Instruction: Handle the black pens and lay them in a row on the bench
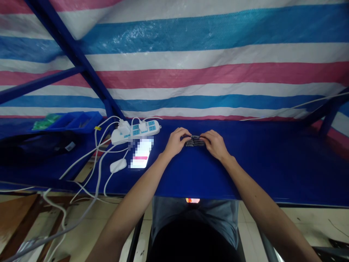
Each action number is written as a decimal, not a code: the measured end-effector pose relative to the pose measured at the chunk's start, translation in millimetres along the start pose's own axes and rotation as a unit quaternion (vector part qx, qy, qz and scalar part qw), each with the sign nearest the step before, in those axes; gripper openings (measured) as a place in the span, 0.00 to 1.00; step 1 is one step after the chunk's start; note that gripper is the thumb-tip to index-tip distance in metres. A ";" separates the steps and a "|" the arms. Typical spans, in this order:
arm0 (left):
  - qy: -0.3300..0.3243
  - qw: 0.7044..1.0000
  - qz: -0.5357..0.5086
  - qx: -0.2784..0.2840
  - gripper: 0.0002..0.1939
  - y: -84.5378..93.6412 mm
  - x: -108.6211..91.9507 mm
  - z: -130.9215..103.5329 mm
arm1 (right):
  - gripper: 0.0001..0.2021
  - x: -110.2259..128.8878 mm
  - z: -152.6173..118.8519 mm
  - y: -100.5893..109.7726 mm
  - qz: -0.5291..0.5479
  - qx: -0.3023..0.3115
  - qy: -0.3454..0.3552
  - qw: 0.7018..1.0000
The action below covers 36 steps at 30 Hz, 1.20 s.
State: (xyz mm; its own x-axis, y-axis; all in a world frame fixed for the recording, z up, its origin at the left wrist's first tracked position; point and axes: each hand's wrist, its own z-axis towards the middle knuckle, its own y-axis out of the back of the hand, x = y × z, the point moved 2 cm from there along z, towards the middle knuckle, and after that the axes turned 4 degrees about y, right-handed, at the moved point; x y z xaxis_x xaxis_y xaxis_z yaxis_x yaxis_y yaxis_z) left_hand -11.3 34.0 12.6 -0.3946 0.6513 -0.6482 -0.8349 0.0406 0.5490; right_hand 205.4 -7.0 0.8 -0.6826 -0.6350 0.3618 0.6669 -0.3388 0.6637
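Note:
A small stack of dark flat parts (194,141) lies on the blue table (259,171), about at its middle. My left hand (176,140) grips the stack's left end with curled fingers. My right hand (215,142) pinches the right end. Both hands rest on the table surface with the stack squeezed between them. What the parts are is too small to tell.
A white power strip (136,130) with plugged chargers and trailing white cables sits at left, next to a phone (140,154) and a white adapter (118,165). A blue bin (73,120) and a dark bag (35,147) lie further left. A striped tarp (191,54) hangs behind.

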 end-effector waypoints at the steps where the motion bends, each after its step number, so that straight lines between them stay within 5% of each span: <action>1: -0.002 1.000 0.005 0.003 0.01 -0.2 -0.4 -0.2 | 0.10 0.6 0.2 0.0 0.000 -0.002 0.002 1.000; 6: 0.010 1.000 0.012 0.012 0.12 -0.3 -4.7 -0.6 | 0.04 0.9 1.3 2.5 0.001 -0.036 0.003 0.999; 20: 0.012 1.000 -0.005 -0.006 0.01 1.3 0.6 1.4 | 0.11 4.6 0.7 1.3 -0.062 0.014 0.015 0.998; 29: 0.019 0.999 0.043 0.023 0.16 2.3 -7.4 0.9 | 0.05 6.4 1.3 6.4 -0.025 -0.041 -0.010 0.999; 36: 0.006 1.000 0.026 0.001 0.10 2.0 -0.7 0.7 | 0.09 1.8 0.2 3.8 -0.030 -0.020 -0.007 0.999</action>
State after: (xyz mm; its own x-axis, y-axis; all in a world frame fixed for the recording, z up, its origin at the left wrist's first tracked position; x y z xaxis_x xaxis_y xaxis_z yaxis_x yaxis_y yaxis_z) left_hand -12.4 34.2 14.5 -0.4423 0.6432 -0.6251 -0.8122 0.0082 0.5833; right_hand 206.7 -9.2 4.1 -0.7256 -0.6033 0.3310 0.6360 -0.4043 0.6573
